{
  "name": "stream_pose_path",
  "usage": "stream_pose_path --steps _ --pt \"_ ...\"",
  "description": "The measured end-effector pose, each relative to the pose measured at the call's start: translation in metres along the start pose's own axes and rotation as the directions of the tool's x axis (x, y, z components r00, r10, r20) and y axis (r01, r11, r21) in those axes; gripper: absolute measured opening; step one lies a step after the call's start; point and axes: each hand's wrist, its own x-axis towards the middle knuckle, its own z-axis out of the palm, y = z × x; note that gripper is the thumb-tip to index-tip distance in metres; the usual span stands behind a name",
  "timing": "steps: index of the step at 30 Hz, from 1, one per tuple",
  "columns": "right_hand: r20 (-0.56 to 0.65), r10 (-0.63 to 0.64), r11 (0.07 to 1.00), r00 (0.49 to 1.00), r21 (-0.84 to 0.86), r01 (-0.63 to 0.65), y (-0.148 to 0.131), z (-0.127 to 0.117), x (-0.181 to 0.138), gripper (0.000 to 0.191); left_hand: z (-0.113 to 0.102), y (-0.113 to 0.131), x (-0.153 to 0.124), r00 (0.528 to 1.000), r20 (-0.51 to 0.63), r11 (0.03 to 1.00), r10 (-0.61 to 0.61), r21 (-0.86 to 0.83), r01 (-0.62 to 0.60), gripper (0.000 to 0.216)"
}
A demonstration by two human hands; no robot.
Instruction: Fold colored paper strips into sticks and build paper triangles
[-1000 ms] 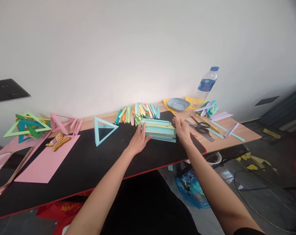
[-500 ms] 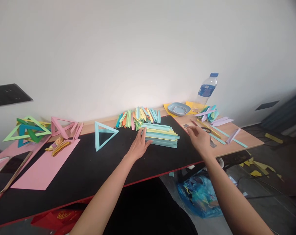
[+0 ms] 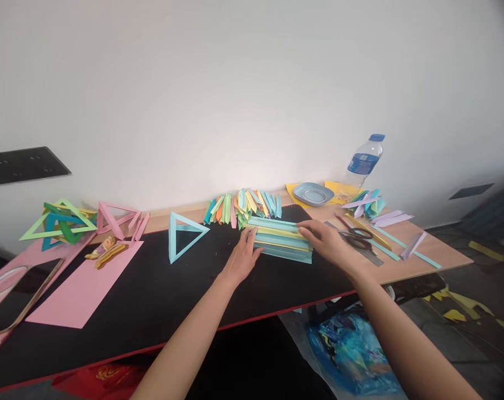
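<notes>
A row of folded paper strips (image 3: 283, 240), light blue and yellow, lies side by side on the black desk mat (image 3: 151, 300). My left hand (image 3: 242, 254) holds its left ends, thumb low and fingertips near the top. At the right ends is my right hand (image 3: 324, 240), its curved fingers and thumb against the strips, so the row sits between both hands. Just behind lies a heap of multicoloured folded strips (image 3: 243, 206). To the left stands a light blue paper triangle frame (image 3: 187, 236). Dark-handled scissors (image 3: 358, 236) are just right of my right hand.
Green and blue paper frames (image 3: 64, 225), pink triangle frames (image 3: 116, 219) and a pink sheet (image 3: 83, 289) occupy the left. At the back right are a grey-blue dish (image 3: 313, 194), a plastic bottle (image 3: 363, 164) and purple strips (image 3: 387, 218). A blue plastic bag (image 3: 352, 344) sits below.
My right hand has moved left from beside the scissors to the right ends of the strips. My left hand stays at the left ends. The whole view has shifted slightly.
</notes>
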Motion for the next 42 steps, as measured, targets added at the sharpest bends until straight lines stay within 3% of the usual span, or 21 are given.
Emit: stream_pose_path --steps 3,6,9,11,14,17,24,30,33,38,42 --pt "0.222 -0.134 0.966 0.966 -0.188 0.178 -0.011 0.002 0.003 0.069 0.002 -0.002 -0.001 1.0 -0.007 1.0 0.003 0.022 -0.003 0.053" --pt "0.409 -0.088 0.906 0.908 -0.347 0.244 -0.021 0.012 0.011 0.112 0.003 -0.003 -0.001 1.0 -0.016 1.0 0.001 0.015 -0.001 0.054" --pt "0.517 -0.057 0.873 0.854 -0.39 0.294 -0.031 0.021 0.028 0.123 0.001 -0.003 0.0 0.997 -0.068 0.999 -0.032 -0.015 0.031 0.053" --pt "0.564 -0.042 0.871 0.825 -0.384 0.307 -0.036 0.023 0.039 0.12 -0.001 -0.002 0.001 0.993 -0.095 0.997 -0.071 -0.045 0.067 0.05" --pt "0.601 -0.037 0.885 0.798 -0.351 0.305 -0.041 0.022 0.045 0.101 -0.003 -0.003 0.001 0.989 -0.095 0.991 -0.109 -0.089 0.101 0.047" --pt "0.589 0.002 0.879 0.808 -0.386 0.28 -0.046 0.02 0.043 0.086 -0.003 -0.003 0.001 0.992 -0.069 0.988 -0.11 -0.112 0.102 0.049" --pt "0.583 0.147 0.817 0.799 -0.527 0.234 -0.059 0.021 0.049 0.081 -0.004 -0.002 -0.002 0.998 -0.042 0.983 -0.046 -0.182 0.038 0.053" --pt "0.486 0.257 0.772 0.835 -0.623 0.125 -0.037 0.004 0.054 0.061 0.0 -0.005 -0.004 0.993 -0.071 0.972 -0.096 -0.223 0.078 0.054" --pt "0.452 0.265 0.762 0.851 -0.639 0.102 -0.027 -0.002 0.051 0.063 0.002 -0.007 -0.002 0.991 -0.089 0.972 -0.098 -0.22 0.076 0.052" --pt "0.474 0.147 0.834 0.868 -0.532 0.149 -0.027 0.004 0.048 0.078 0.001 -0.006 -0.002 0.988 -0.121 0.973 -0.096 -0.222 0.067 0.049" --pt "0.488 0.195 0.833 0.851 -0.541 0.119 -0.027 0.008 0.05 0.076 -0.001 -0.004 -0.003 0.988 -0.111 0.976 -0.106 -0.203 0.082 0.047"
